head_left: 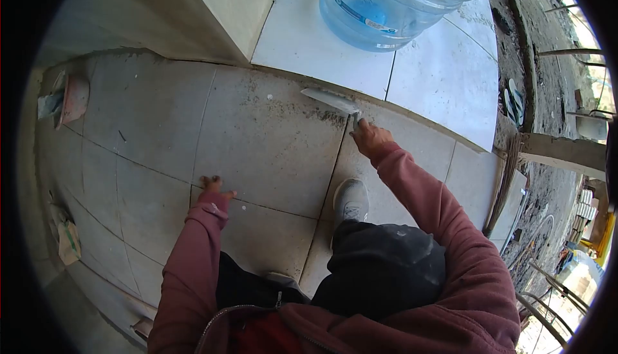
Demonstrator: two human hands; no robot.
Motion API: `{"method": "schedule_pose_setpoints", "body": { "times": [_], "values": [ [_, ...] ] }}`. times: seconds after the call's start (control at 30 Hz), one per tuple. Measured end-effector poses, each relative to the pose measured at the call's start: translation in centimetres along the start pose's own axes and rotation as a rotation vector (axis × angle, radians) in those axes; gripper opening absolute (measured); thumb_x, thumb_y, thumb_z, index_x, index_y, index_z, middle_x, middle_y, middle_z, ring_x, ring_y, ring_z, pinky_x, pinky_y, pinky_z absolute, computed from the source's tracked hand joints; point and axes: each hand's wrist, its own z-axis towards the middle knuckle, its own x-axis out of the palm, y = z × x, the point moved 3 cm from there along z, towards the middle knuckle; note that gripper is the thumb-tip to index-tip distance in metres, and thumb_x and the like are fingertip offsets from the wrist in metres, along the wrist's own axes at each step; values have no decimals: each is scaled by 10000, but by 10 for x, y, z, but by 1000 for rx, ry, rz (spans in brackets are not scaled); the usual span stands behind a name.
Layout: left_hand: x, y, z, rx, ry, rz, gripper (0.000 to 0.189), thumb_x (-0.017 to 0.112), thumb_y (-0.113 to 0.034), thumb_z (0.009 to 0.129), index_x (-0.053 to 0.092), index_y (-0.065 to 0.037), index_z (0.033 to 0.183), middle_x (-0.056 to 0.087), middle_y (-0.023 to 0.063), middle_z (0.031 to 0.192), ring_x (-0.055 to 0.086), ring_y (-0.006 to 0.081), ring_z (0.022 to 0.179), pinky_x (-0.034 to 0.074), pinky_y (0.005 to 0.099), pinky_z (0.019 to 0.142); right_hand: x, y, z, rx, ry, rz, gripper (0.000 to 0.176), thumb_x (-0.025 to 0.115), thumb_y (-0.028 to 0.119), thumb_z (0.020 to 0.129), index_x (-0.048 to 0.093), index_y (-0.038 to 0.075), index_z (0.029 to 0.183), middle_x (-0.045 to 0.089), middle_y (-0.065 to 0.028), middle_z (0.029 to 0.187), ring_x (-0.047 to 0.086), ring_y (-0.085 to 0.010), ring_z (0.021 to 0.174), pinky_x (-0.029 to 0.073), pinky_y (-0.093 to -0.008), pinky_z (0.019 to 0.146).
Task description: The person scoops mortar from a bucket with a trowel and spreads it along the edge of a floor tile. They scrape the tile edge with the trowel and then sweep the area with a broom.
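My right hand (372,138) is closed around the handle of a trowel (329,100). The trowel's pale blade points left, low along the foot of the raised white-tiled step (444,77). Dark loose grit (325,117) lies on the floor beside the blade. To the left, my left hand (217,188) is down at the grey floor tiles (270,141), fingers spread and holding nothing, close to a joint between tiles.
A large clear blue water jug (367,16) stands on the step, next to a wall corner (251,45). Far left is a reddish bucket (75,99); below it lies a torn paper piece (68,243). A broom (504,190), flip-flops (513,103) and rough ground are at right.
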Motion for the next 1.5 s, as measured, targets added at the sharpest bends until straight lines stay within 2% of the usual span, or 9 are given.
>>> {"method": "schedule_pose_setpoints", "body": {
  "times": [0.17,0.3,0.43,0.5,0.93,1.0,1.33,1.4,1.5],
  "values": [
    [6,4,4,-35,6,55,871,662,-404,700,198,-53,1349,19,297,1384,161,384,1287,237,336,1025,-11,11,-12,-228,-79,-10,335,501,359,821,442,50,935,599,-178,828,587,-361,755,471,-442,627],
    [-2,-2,3,-45,28,61,889,673,-410,688,194,-65,1353,22,289,1387,144,378,1293,231,343,1030,3,7,2,1,106,24,353,498,373,821,446,46,943,588,-182,862,589,-359,756,473,-437,636],
    [4,0,1,-46,19,85,902,685,-397,681,197,-27,1343,5,296,1385,108,371,1301,212,338,1035,4,24,-9,-246,25,-14,368,490,383,823,448,43,956,596,-196,881,591,-358,780,473,-435,656],
    [1,-4,-1,-25,-16,79,908,698,-379,670,209,1,1334,-5,308,1380,102,370,1300,207,330,1033,14,17,6,41,98,21,363,494,379,822,445,40,941,598,-207,880,590,-364,785,471,-439,656],
    [2,0,-1,-43,-3,1,909,715,-372,653,232,-8,1333,15,289,1389,116,358,1301,212,335,1032,1,28,-4,-228,-6,54,333,486,345,824,446,38,946,605,-206,837,587,-381,774,469,-438,672],
    [-2,-2,-2,2,-28,-35,903,715,-367,654,239,0,1328,27,292,1386,119,355,1302,207,334,1033,3,22,5,24,107,36,347,494,352,819,461,31,946,607,-210,845,590,-375,778,471,-443,676],
    [6,5,1,-78,74,63,901,684,-413,678,212,-26,1340,-16,289,1389,88,385,1300,199,359,1039,0,16,-13,39,120,64,361,497,360,816,476,23,944,609,-214,842,591,-374,776,472,-452,669],
    [6,6,3,-50,49,34,906,684,-416,679,207,-21,1341,-19,286,1390,83,384,1301,196,363,1040,0,18,-13,-149,10,22,357,490,358,823,472,27,955,605,-220,873,590,-372,791,470,-447,684],
    [-3,0,7,-12,-3,6,885,714,-363,656,265,35,1307,24,303,1381,128,336,1303,207,314,1029,7,7,-9,47,102,61,353,477,361,831,458,33,958,603,-211,841,581,-387,762,460,-461,661]
  ]
}}
